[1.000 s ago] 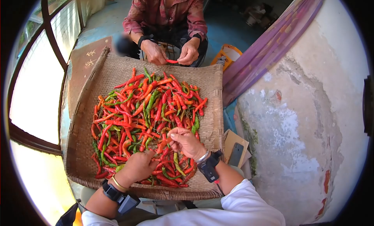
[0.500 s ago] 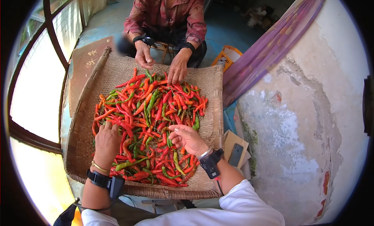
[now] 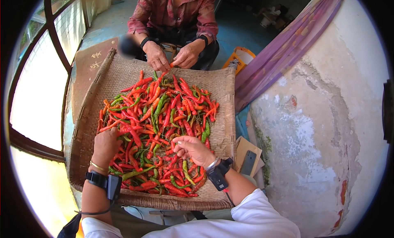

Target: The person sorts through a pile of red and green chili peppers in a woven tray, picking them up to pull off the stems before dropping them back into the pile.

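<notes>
Left hand (image 3: 106, 146) open, flat on chili peppers (image 3: 158, 115) near woven tray's (image 3: 92, 107) left edge; right hand (image 3: 192, 150) pinching chili stem at pile's centre.

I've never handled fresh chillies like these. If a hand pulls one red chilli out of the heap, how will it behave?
Probably very light and slim: the chillies are thin, curved pods. The tangled heap on the woven tray suggests neighbours may drag along. The glossy skins look smooth, so the left hand likely needs a firm pinch.
</notes>
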A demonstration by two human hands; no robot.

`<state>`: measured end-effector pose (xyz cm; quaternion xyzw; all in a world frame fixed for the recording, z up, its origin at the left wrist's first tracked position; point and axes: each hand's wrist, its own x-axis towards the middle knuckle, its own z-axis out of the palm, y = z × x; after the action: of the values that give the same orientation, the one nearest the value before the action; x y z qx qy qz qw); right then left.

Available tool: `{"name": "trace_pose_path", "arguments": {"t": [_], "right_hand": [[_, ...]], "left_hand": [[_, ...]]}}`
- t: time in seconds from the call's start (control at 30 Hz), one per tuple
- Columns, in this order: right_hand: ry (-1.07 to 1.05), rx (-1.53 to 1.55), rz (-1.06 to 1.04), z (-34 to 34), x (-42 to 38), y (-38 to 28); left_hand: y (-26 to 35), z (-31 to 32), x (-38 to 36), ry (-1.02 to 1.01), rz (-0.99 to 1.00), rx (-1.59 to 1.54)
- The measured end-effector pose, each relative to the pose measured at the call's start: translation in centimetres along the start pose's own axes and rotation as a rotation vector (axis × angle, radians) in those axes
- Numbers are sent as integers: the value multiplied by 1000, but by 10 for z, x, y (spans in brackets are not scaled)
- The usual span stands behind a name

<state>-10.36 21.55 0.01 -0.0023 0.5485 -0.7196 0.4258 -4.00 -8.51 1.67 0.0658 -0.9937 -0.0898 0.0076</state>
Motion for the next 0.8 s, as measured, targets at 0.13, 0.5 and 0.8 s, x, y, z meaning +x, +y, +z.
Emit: {"name": "trace_pose_path", "arguments": {"t": [0.13,0.5,0.8], "right_hand": [[-5,-22,5,2,-1,-1],[-45,-144,19,6,1,7],[-14,-386,-149,35,-7,7]], "left_hand": [[11,-4,-4,-50,-10,-64],[50,-28,-37,-128,125,13],[72,-32,-40,-15,278,-110]]}}
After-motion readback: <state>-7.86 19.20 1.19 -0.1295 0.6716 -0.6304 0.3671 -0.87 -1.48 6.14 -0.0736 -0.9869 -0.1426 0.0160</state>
